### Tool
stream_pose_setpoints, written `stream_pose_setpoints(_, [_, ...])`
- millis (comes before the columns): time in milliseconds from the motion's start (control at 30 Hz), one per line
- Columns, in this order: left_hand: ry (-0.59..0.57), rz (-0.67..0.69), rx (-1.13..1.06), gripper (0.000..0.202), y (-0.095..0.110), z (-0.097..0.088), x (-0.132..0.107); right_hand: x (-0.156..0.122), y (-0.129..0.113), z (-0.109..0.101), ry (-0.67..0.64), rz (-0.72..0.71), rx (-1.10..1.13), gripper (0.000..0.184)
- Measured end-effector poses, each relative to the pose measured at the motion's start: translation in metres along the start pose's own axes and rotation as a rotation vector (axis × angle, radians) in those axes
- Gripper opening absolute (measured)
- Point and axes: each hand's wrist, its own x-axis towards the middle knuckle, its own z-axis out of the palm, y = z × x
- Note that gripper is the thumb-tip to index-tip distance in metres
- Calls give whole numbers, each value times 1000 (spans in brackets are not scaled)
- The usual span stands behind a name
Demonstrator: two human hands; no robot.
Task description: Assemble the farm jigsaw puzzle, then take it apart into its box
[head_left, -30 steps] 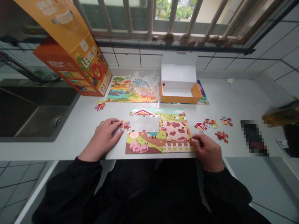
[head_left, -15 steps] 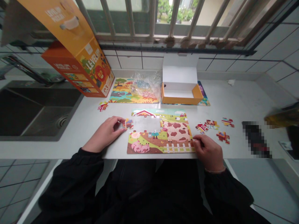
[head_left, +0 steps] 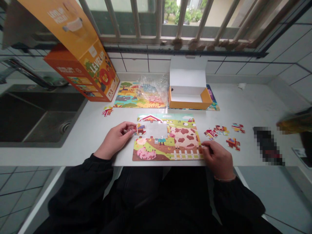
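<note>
Pinching left hand (head_left: pixel 114 140): thumb and fingertips (head_left: pixel 133 129) closed on a jigsaw piece (head_left: pixel 140 129), which sits at the edge of the puzzle gap.
Resting right hand (head_left: pixel 217 159): fingers (head_left: pixel 204 150) curled against the lower right edge of the farm jigsaw puzzle (head_left: pixel 168 152); any hold on a piece cannot be told.
Puzzle gap (head_left: pixel 154 130): unfilled area just right of the left fingertips, inside the farm jigsaw puzzle.
Loose pieces: four loose jigsaw pieces (head_left: pixel 211 133) near the right fingers, to their right; one stray jigsaw piece (head_left: pixel 107 111) beyond and left of the left fingers.
Beyond the fingers: open orange-and-white box (head_left: pixel 187 100); second jigsaw puzzle (head_left: pixel 126 99) partly under a clear plastic bag (head_left: pixel 153 89); tilted orange puzzle box (head_left: pixel 97 68).
Left of the left fingers: steel sink (head_left: pixel 41 117).
</note>
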Motion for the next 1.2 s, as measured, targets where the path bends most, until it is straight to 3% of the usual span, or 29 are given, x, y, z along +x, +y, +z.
stream_pose_setpoints(133, [-63, -17, -120, 46, 1, 0, 1, 0, 0, 0, 5, -7, 4, 21])
stream_pose_setpoints(233, [-112, -18, -45, 43, 6, 2, 1, 1, -1, 0, 5, -9, 0, 21])
stream_pose_setpoints(533, [-113, 29, 135, 32, 9, 1, 2, 1, -2, 0, 6, -16, -2, 20])
stream_pose_setpoints(667, [-60, 99, 277, 31, 9, 1, 2, 1, -1, 0, 3, -12, -6, 20])
stream_pose_setpoints(767, [-7, 224, 374, 27, 11, 2, 0, 1, -1, 0, -2, -13, -5, 21])
stream_pose_setpoints(900, [-26, 380, 450, 30, 17, 6, -10, 1, -1, 0, -13, -5, -10, 21])
stream_pose_setpoints(1200, [-63, 414, 539, 33, 18, 29, -41, 1, -2, -1, -19, 12, -15, 21])
